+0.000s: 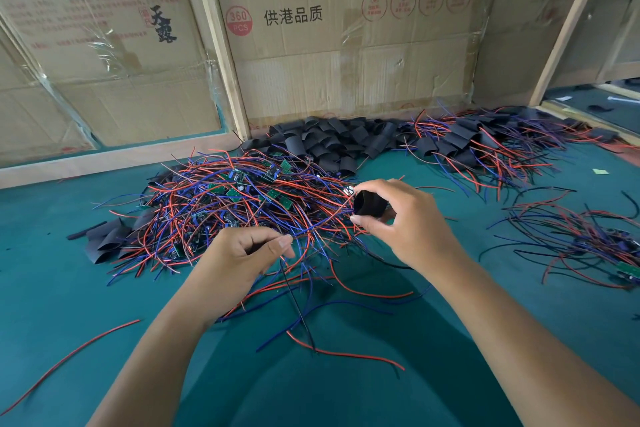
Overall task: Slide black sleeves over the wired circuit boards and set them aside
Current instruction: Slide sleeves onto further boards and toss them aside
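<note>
Fingers and thumb of the right hand (408,222) curl round a short black sleeve (369,204), its open mouth turned left toward the wires. The left hand (242,253) pinches a bundle of red and blue wires (322,222) between thumb and forefinger, and the strands run up from that grip to the sleeve's mouth. A small circuit board (349,189) shows just beside the sleeve's upper edge. Behind the hands, a tangled heap of wired boards (235,198) covers the green tabletop (52,288). Loose black sleeves (322,142) lie piled against the cardboard wall (346,45), and sleeved boards (478,146) are heaped to their right. Another wire tangle (588,246) sits far right.
</note>
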A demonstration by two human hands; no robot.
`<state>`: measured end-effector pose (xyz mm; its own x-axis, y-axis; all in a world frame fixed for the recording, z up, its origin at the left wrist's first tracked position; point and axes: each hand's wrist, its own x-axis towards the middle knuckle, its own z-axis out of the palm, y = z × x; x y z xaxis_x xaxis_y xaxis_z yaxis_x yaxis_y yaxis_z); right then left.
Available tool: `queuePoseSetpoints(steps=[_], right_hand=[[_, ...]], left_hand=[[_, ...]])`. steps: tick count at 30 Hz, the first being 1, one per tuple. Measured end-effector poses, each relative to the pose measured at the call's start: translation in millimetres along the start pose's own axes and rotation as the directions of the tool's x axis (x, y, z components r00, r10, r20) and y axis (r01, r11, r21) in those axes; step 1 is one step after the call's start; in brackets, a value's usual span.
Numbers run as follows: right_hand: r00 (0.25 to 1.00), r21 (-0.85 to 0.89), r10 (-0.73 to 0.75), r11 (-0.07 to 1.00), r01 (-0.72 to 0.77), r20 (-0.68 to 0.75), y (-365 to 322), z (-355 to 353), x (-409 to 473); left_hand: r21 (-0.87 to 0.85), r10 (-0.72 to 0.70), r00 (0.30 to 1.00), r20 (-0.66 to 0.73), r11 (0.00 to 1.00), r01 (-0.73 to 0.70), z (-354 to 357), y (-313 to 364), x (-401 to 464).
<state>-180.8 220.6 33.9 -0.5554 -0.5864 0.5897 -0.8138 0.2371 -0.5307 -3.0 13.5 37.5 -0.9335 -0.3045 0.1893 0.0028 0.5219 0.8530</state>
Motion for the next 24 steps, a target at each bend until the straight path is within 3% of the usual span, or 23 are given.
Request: queuePoseSetpoints(steps=[4,14,18,24], right_hand=[[1.000,0.050,-0.001,0.999,0.003,-0.028,-2.3,0.7,-0.3],[0.994,-0.037,-0.105,0.994,0.103,-0.037,-5.0,-1.7,-1.0],[0.982,-0.166,-0.186,0.969,0.185,0.009,-8.1,3.6,-2.7],[0.949,-0.369,-0.259,0.877,0.308,0.177,-32.3,21.7,-8.6]], left_hand=[[0.011,-0.018,1.000,0.022,1.000,0.018,0.5,-1.9,-0.5],[0.018,-0.057,0.998,0.030,0.998,0.056,2.3,2.7,-1.0],[0.023,-0.070,0.998,0.006,0.997,0.070,5.1,6.9,-1.1],[0.215,0.001,1.000,-0.028,0.977,0.005,16.4,15.1,-2.6]])
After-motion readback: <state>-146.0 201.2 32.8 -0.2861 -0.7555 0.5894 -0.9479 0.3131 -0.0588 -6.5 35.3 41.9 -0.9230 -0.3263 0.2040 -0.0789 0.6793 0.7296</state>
